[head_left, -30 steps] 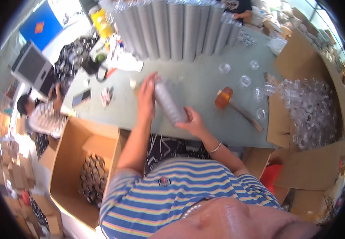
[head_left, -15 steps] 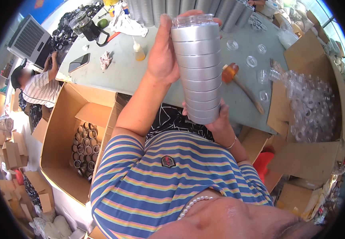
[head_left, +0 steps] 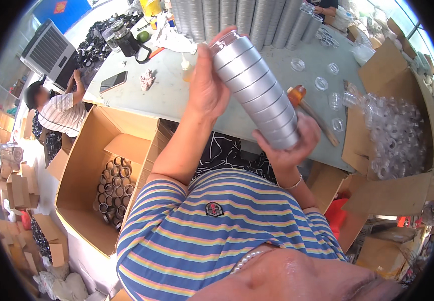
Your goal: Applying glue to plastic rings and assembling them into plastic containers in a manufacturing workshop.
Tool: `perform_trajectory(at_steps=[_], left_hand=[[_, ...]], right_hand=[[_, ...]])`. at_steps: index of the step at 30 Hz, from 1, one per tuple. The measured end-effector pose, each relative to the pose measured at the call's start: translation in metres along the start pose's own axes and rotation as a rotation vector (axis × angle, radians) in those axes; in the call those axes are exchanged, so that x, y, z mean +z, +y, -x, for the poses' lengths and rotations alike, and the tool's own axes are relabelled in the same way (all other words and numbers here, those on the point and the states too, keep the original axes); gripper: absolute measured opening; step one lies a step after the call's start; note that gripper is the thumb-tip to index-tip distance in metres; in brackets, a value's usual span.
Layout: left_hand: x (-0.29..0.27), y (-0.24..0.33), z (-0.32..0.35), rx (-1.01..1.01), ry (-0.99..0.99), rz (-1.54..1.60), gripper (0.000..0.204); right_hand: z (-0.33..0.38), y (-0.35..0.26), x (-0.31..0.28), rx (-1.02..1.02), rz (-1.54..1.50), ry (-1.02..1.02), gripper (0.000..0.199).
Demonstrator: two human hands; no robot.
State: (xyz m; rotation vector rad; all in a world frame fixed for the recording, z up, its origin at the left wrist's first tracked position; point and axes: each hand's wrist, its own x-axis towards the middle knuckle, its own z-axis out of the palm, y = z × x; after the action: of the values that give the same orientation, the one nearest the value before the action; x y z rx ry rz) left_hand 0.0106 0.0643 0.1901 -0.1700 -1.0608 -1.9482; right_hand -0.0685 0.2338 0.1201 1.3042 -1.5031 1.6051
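A tilted column of stacked silver rings [head_left: 259, 93] is held in front of me above the table edge. Its upper end leans left and shows a clear plastic rim [head_left: 226, 41]. My left hand [head_left: 211, 83] is wrapped round that upper end, some fingers hidden behind it. The lower end rests in my right hand [head_left: 299, 140], which is closed around it. Just beyond the column lies a mallet [head_left: 322, 123] with an amber head and wooden handle, partly covered by the column. Several clear plastic rings [head_left: 321, 83] lie to its right.
Tall silver stacks [head_left: 229, 20] line the table's far side. An open carton of clear plastic pieces [head_left: 395, 135] stands at right, a carton of rings [head_left: 114, 188] at left. A phone [head_left: 113, 82] and black-handled jug [head_left: 125, 42] sit on the table. A co-worker [head_left: 56, 108] is at left.
The column has gone from nearly upright to tilted, its lower end swinging right with my right hand. My left hand has stayed at the upper end. The whole view has shifted slightly.
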Motion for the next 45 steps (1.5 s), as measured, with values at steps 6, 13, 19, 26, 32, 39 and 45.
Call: perform_trajectory(at_steps=[6,13,19,26,32,39,45], left_hand=[[-0.010,-0.007,0.005,-0.243,-0.348,0.658,0.097],[-0.009,-0.010,0.000,-0.229,-0.442,0.835,0.099],[-0.005,-0.001,0.015,-0.209,-0.435,0.792,0.097],[-0.028,-0.036,0.008,0.012,-0.174,-0.050,0.084],[-0.082,-0.111,0.018,-0.134,-0.248,-0.602,0.066],[-0.081,-0.118,0.012,-0.277,-0.281,-0.582,0.074],[-0.101,-0.137,-0.001,-0.029,-0.041,-0.540,0.075]], right_hand=[[0.021,-0.017,-0.025,-0.636,0.316,-0.128,0.051],[0.024,-0.011,-0.008,-0.673,0.284,-0.001,0.043],[0.030,-0.002,0.006,-0.649,0.098,0.154,0.065],[0.037,0.060,0.025,0.282,0.008,-0.289,0.085],[0.095,0.131,0.050,0.355,0.192,-0.437,0.081],[0.082,0.145,0.049,0.600,0.118,-0.789,0.076],[0.070,0.145,0.044,0.646,-0.001,-0.693,0.079]])
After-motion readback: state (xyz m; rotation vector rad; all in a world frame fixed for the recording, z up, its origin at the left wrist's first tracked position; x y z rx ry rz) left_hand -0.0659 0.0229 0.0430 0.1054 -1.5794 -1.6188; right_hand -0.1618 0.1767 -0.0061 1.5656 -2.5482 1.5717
